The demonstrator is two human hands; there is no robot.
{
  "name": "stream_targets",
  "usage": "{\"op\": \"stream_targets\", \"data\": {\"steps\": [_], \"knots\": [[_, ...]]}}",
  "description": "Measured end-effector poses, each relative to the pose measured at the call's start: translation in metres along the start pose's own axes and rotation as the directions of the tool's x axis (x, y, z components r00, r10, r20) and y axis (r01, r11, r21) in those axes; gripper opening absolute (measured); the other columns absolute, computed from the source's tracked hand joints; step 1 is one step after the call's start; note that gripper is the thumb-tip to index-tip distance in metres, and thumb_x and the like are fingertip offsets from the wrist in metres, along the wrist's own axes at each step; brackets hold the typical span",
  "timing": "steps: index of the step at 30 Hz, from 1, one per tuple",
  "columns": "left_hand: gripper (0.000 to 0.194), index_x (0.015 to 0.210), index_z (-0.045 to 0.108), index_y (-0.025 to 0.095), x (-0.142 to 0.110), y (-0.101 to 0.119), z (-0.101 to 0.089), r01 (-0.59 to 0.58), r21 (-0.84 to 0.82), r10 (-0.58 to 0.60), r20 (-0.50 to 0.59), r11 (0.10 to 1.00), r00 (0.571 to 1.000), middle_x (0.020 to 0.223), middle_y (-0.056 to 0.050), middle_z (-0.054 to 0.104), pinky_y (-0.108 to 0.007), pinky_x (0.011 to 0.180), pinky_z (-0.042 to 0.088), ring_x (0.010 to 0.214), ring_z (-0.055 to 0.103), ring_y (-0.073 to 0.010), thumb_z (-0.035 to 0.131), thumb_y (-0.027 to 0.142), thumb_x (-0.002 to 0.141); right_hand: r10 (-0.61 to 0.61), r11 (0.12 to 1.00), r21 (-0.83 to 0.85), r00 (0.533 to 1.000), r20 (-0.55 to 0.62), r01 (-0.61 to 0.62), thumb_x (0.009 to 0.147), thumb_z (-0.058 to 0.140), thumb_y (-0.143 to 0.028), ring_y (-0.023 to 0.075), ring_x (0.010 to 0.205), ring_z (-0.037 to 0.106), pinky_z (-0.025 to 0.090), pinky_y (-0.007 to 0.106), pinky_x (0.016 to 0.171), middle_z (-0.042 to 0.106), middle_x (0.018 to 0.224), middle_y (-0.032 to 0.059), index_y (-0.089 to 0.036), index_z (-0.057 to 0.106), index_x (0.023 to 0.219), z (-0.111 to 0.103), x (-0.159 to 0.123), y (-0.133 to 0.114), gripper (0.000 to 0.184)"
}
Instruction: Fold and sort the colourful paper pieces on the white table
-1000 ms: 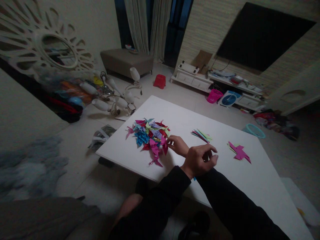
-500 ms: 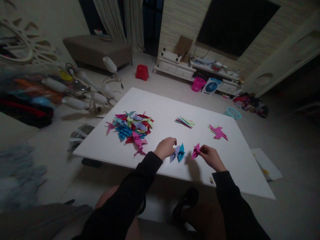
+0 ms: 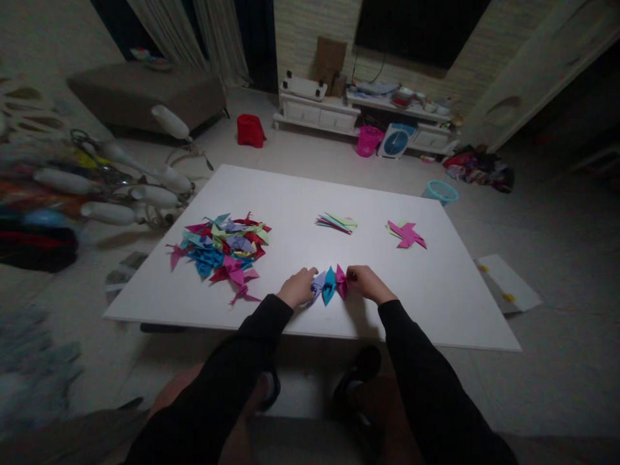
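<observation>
Close to the front edge of the white table (image 3: 290,194), three folded paper pieces sit in a row between my hands. My left hand (image 3: 299,287) is closed on the lavender origami piece (image 3: 318,284) at the row's left end. A blue origami piece (image 3: 329,286) is in the middle. At the right end, my right hand (image 3: 367,283) pinches a magenta origami piece (image 3: 341,281), right beside the blue one. Whether the pieces are joined I cannot tell. Left of my hands lies a heap of colourful folded paper cranes (image 3: 227,248).
Farther back on the table are a fanned bundle of folded paper strips (image 3: 338,223) and a magenta and green paper pinwheel (image 3: 408,234). A floor lamp with white shades (image 3: 159,196) stands off the left edge. A teal basket (image 3: 440,191) sits beyond the far right corner.
My right hand has moved left with the magenta piece, bringing it against or very near the blue one. My left hand stays at the lavender piece. The camera view has shifted.
</observation>
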State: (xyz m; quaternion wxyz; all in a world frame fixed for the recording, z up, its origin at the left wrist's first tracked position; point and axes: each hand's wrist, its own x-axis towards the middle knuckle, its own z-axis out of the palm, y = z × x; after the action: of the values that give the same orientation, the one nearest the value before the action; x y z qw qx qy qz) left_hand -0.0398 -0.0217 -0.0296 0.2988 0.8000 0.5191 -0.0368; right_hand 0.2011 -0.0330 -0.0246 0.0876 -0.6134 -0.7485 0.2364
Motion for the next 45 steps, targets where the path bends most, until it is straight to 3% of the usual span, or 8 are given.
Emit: {"op": "stream_targets", "data": {"steps": [9, 18, 24, 31, 38, 45], "knots": [[0.053, 0.126, 0.053, 0.020, 0.000, 0.008, 0.004, -0.053, 0.016, 0.053, -0.009, 0.998, 0.999, 0.118, -0.011, 0.061, -0.031, 0.084, 0.049, 0.103, 0.065, -0.0252, 0.067, 0.014, 0.075, -0.019, 0.993, 0.116, 1.000, -0.005, 0.019, 0.076, 0.058, 0.005, 0.0159, 0.079, 0.066, 0.047, 0.024, 0.072, 0.071, 0.091, 0.0058, -0.016, 0.066, 0.090, 0.006, -0.005, 0.000, 0.026], [0.057, 0.128, 0.053, 0.020, 0.003, 0.009, 0.008, -0.109, -0.040, 0.107, -0.051, 0.993, 0.993, 0.120, -0.010, 0.059, -0.029, 0.090, 0.049, 0.107, 0.064, -0.0227, 0.068, 0.009, 0.074, -0.006, 0.998, 0.068, 1.000, -0.028, 0.008, 0.078, 0.063, -0.002, 0.0150, 0.082, 0.064, 0.046, 0.024, 0.073, 0.065, 0.099, 0.0057, -0.018, 0.065, 0.095, 0.006, -0.004, -0.012, 0.023], [0.067, 0.132, 0.051, 0.022, -0.001, 0.008, 0.001, -0.067, 0.023, 0.067, -0.013, 0.997, 0.998, 0.124, -0.011, 0.057, -0.032, 0.087, 0.051, 0.105, 0.066, -0.0259, 0.077, 0.019, 0.069, 0.055, 0.997, -0.056, 0.998, -0.039, -0.057, 0.082, 0.064, -0.013, 0.0161, 0.080, 0.062, 0.040, 0.026, 0.069, 0.064, 0.103, 0.0047, -0.021, 0.066, 0.099, 0.006, -0.003, -0.017, 0.019], [0.041, 0.126, 0.057, 0.020, -0.006, 0.017, -0.010, -0.052, -0.018, 0.049, -0.125, 0.998, 0.991, 0.119, -0.012, 0.060, -0.034, 0.093, 0.050, 0.109, 0.064, -0.0260, 0.061, 0.030, 0.086, 0.015, 0.996, -0.082, 0.993, -0.121, -0.025, 0.090, 0.058, -0.020, 0.0196, 0.092, 0.060, 0.040, 0.028, 0.074, 0.064, 0.106, 0.0077, -0.020, 0.067, 0.098, 0.005, 0.002, -0.029, 0.012], [0.041, 0.126, 0.060, 0.019, -0.008, 0.025, -0.014, -0.078, -0.034, 0.071, -0.181, 0.996, 0.981, 0.118, -0.012, 0.061, -0.035, 0.097, 0.049, 0.109, 0.061, -0.0264, 0.058, 0.030, 0.087, -0.020, 0.996, -0.087, 0.991, -0.132, 0.008, 0.094, 0.055, -0.025, 0.0189, 0.092, 0.059, 0.040, 0.028, 0.075, 0.064, 0.102, 0.0070, -0.020, 0.066, 0.094, 0.011, 0.006, -0.037, 0.012], [0.043, 0.127, 0.059, 0.019, -0.008, 0.014, -0.018, -0.016, -0.035, 0.009, -0.190, 0.999, 0.982, 0.123, -0.012, 0.061, -0.038, 0.098, 0.047, 0.115, 0.057, -0.0288, 0.057, 0.033, 0.087, -0.011, 0.996, -0.087, 0.993, -0.118, 0.001, 0.095, 0.056, -0.029, 0.0196, 0.094, 0.059, 0.040, 0.028, 0.076, 0.064, 0.102, 0.0068, -0.020, 0.067, 0.094, 0.013, 0.006, -0.031, 0.014]]}}
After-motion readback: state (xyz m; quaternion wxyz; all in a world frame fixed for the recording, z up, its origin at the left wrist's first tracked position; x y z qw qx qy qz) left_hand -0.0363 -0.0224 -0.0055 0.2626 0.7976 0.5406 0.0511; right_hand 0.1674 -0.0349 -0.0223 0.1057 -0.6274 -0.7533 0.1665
